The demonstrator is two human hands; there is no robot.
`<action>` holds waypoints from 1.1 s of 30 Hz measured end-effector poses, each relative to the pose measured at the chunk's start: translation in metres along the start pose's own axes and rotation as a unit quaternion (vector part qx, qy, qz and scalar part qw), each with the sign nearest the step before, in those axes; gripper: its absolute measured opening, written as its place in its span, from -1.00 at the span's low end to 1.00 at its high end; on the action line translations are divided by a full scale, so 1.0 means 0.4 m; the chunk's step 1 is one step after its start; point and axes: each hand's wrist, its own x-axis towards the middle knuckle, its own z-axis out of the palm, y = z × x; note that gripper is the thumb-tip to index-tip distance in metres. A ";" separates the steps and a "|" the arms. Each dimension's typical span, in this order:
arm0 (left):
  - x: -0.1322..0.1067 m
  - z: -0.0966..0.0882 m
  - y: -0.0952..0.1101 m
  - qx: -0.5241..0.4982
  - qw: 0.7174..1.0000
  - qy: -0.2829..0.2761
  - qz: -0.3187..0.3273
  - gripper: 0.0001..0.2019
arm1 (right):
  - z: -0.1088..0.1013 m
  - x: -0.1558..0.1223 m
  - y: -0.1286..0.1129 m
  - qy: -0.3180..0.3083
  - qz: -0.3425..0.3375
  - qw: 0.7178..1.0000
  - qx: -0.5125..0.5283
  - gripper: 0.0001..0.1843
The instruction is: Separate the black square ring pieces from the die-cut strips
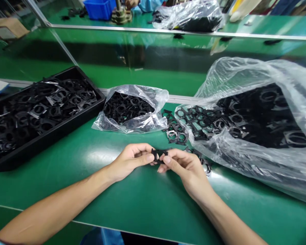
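Observation:
Between my two hands is a small black plastic ring bracket (156,152), held just above the green tabletop (112,200). My left hand (132,158) pinches its left end between thumb and fingers. On its right end, the thumb and fingers of my right hand (185,165) are closed. Fingertips hide part of the bracket, so I cannot tell whether it is one piece or two fitted together. Loose black brackets of a like kind (177,132) lie just beyond my right hand, and a few more show beside its wrist.
A black tray (53,127) heaped with brackets stands at the left. A small clear bag (158,97) of brackets lies ahead, a large clear bag (219,73) at the right. Behind a metal rail (142,30) are a blue bin (98,9) and another person's hand (131,3).

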 end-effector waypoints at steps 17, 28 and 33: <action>0.002 -0.016 0.021 0.078 0.993 -0.085 0.013 -0.67 | 0.007 -0.007 0.001 -0.017 -0.018 0.999 -0.022 -0.69; -0.008 0.012 0.004 0.042 0.999 0.013 -0.007 -0.70 | 0.007 0.001 0.019 0.035 -0.026 0.999 -0.006 -0.72; -0.009 -0.006 0.023 0.094 0.994 -0.041 -0.035 -0.82 | 0.007 -0.001 0.015 -0.002 -0.007 1.000 0.014 -0.77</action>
